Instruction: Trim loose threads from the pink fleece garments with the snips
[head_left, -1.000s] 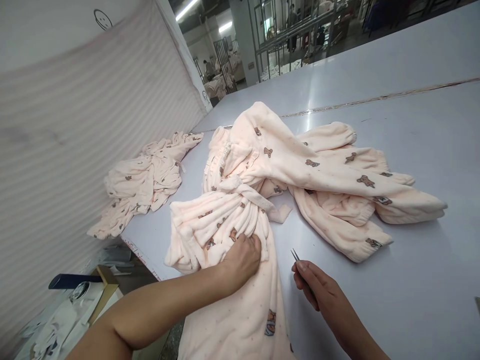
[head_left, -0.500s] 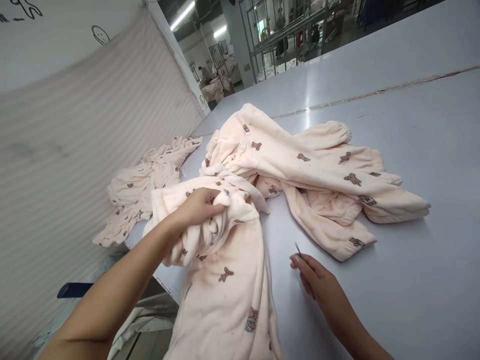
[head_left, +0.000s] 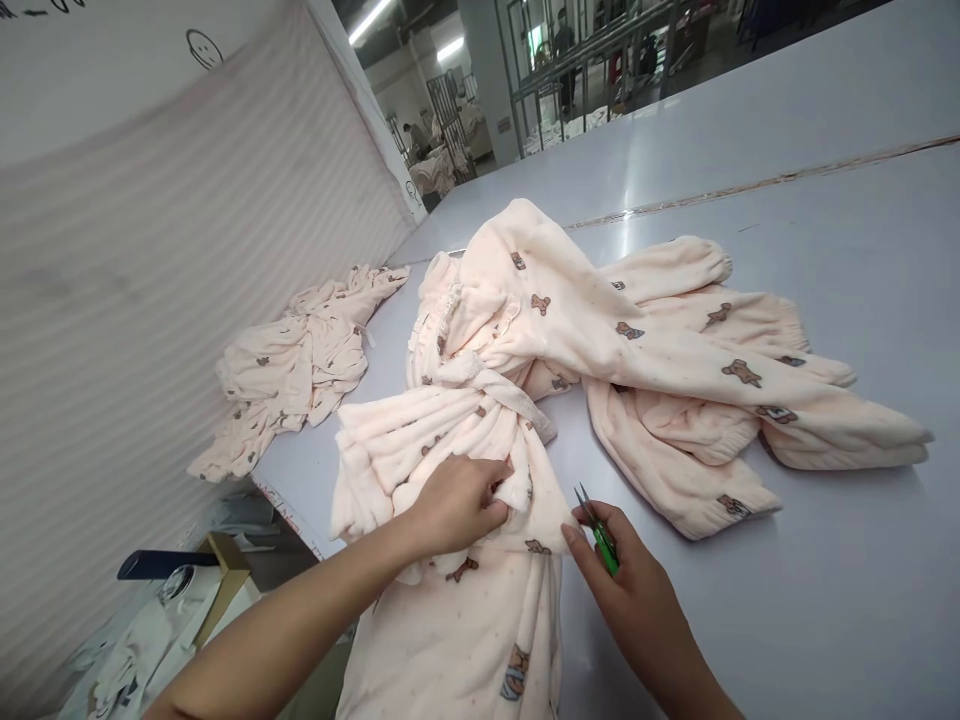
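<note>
A pale pink fleece garment (head_left: 480, 600) printed with small brown bears hangs over the near edge of the grey table (head_left: 825, 560). My left hand (head_left: 457, 500) grips a bunched fold of it, fingers closed in the fabric. My right hand (head_left: 622, 570) rests beside the garment's edge and holds small green-handled thread snips (head_left: 596, 525), their tips pointing at the fabric. Behind, more of the same bear-print fleece (head_left: 675, 350) lies spread across the table.
A second heap of bear-print pieces (head_left: 292, 360) lies at the table's left edge by a striped white wall (head_left: 150, 300). Below the edge sit a cardboard box (head_left: 217, 565) and a dark handle (head_left: 150, 565). Metal racks and other people stand far behind.
My left hand has come back down and towards me, pressing the bunched fabric onto the table. My right hand slid left to the garment's edge, and the snips' green handle now shows.
</note>
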